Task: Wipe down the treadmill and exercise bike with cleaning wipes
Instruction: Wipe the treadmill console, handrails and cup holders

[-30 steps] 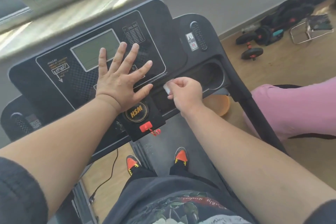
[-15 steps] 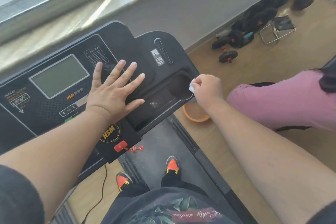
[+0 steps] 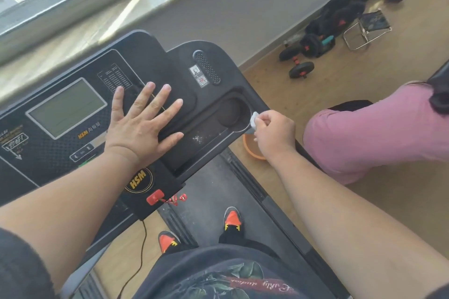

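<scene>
Here the cleaning wipe (image 3: 254,121), a small white wad, sits pinched in the curled fingers of the right hand (image 3: 273,131), and it presses against the right rim of the cup holder (image 3: 233,113) on the treadmill console (image 3: 155,60). Only a corner of it shows past the fingertips; the rest is hidden inside the grip. Bunching it small probably lets the person work it along the narrow curved lip, where a flat sheet would skid over.

The left hand (image 3: 143,124) lies flat on the console just beside the display (image 3: 65,107), fingers straight and spread, holding nothing. It looks like a brace, steadying the body while the other arm reaches across to the far edge. The two hands are well apart, with the tray recess between them, and pale specks still lie in that tray (image 3: 199,138), so I judge that part not yet wiped.

Below the console the red safety key (image 3: 155,197) hangs on its clip. Orange-tipped shoes (image 3: 232,217) stand on the belt. On the floor to the right lie dumbbells (image 3: 301,69), an orange bowl (image 3: 252,150) partly hidden under the wrist, and someone in pink (image 3: 369,133).
</scene>
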